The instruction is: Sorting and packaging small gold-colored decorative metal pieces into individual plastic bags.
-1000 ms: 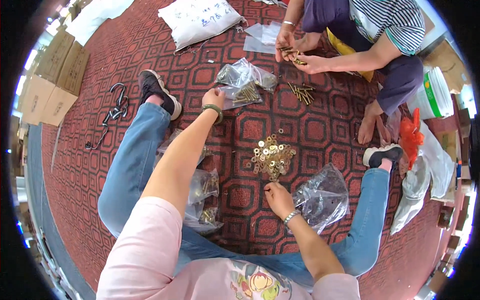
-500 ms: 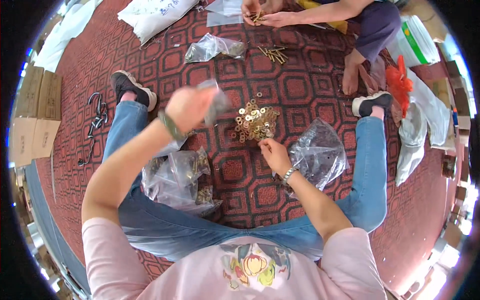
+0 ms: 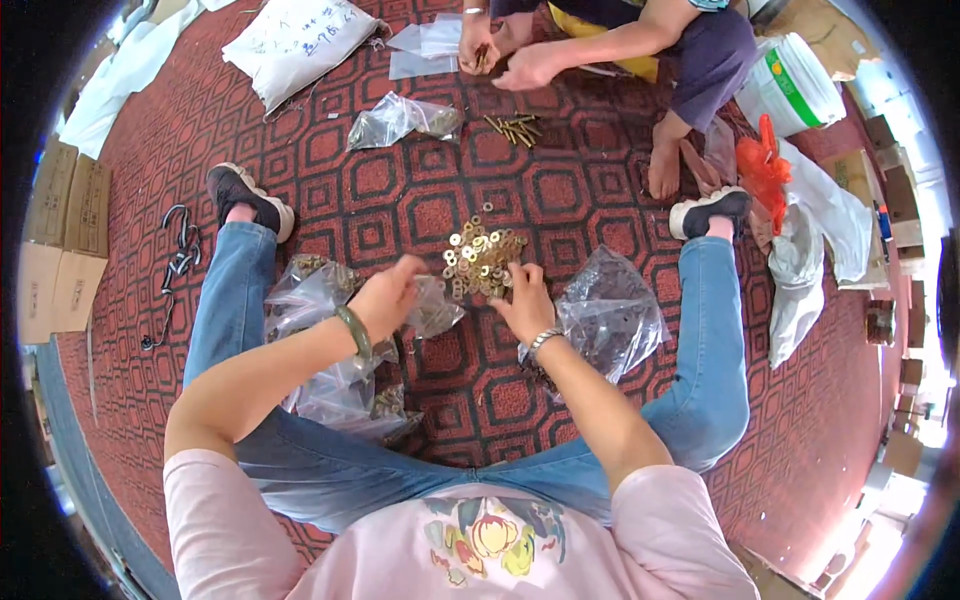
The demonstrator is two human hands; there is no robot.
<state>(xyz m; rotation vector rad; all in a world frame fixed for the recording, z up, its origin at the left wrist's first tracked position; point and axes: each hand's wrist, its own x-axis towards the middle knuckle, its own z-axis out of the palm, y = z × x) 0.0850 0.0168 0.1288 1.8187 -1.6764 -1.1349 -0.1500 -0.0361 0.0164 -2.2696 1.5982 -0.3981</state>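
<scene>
A loose pile of brass-coloured washers lies on the patterned carpet between my legs. My left hand is closed on a small clear plastic bag, which lies low beside the pile's left edge. At the near right edge of the pile rests my right hand, fingers bent and apart, fingertips against the washers. Whether a washer is under those fingertips is hidden. Left of the pile, by my left leg, several filled clear bags overlap in a heap. A larger crumpled clear bag lies to the right of my right hand.
Across from me a person's hands handle brass-coloured pieces. Near them lie a small pile of brass-coloured rods and a filled clear bag. A white sack lies far left, a white bucket far right, cardboard boxes left.
My left hand has come down from its raised, blurred position, bringing the small bag beside the washers. My right hand's fingers have spread at the pile's edge. The other person's hands have moved apart.
</scene>
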